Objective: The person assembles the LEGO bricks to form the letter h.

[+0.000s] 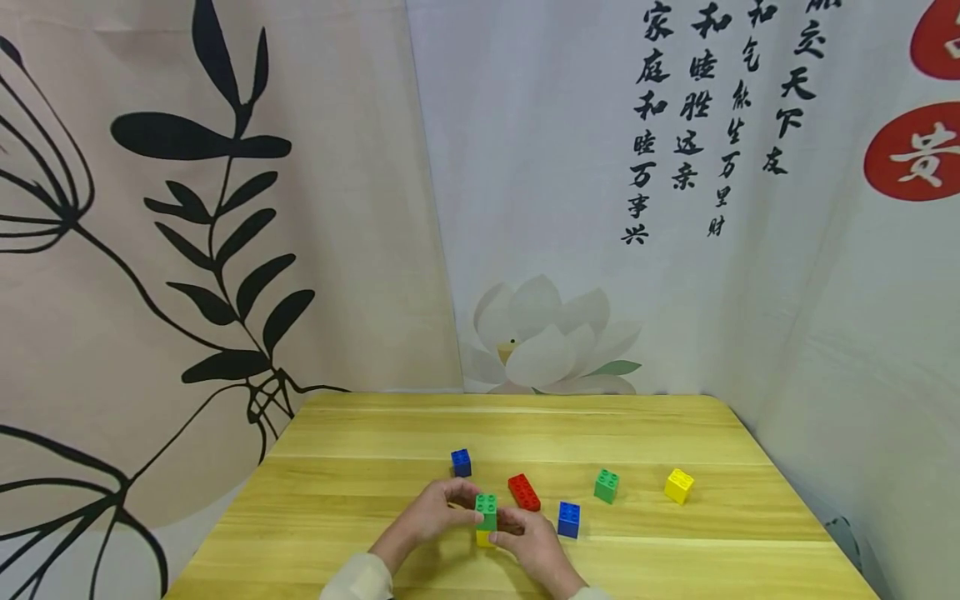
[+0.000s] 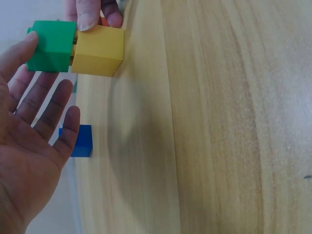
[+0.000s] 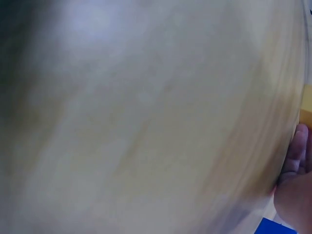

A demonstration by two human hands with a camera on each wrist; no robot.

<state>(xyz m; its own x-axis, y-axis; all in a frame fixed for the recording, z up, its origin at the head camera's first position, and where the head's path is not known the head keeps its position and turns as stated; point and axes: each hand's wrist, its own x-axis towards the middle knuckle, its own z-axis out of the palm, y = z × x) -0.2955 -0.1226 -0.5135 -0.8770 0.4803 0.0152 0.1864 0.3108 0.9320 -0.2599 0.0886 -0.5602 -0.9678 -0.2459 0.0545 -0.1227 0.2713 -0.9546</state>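
Note:
My left hand (image 1: 431, 514) pinches a green toy building block (image 1: 486, 510) between thumb and fingers, its studs showing on top. Directly under it is a yellow building block (image 2: 100, 51), which my right hand (image 1: 536, 548) pinches. In the left wrist view a narrow gap with yellow studs shows between the green and yellow blocks, so they meet but do not sit flush. The lower fingers of my left hand (image 2: 39, 141) are spread off the block. At the right wrist view's edge, only part of my right hand (image 3: 295, 170) and the yellow block (image 3: 306, 105) appear.
On the wooden table (image 1: 360, 433) lie a blue block (image 1: 461, 463) beyond my left hand, a long red block (image 1: 524, 492) beyond my right, and another blue block (image 1: 568, 521) beside it. Farther right are a green block (image 1: 607, 486) and a yellow block (image 1: 679, 486).

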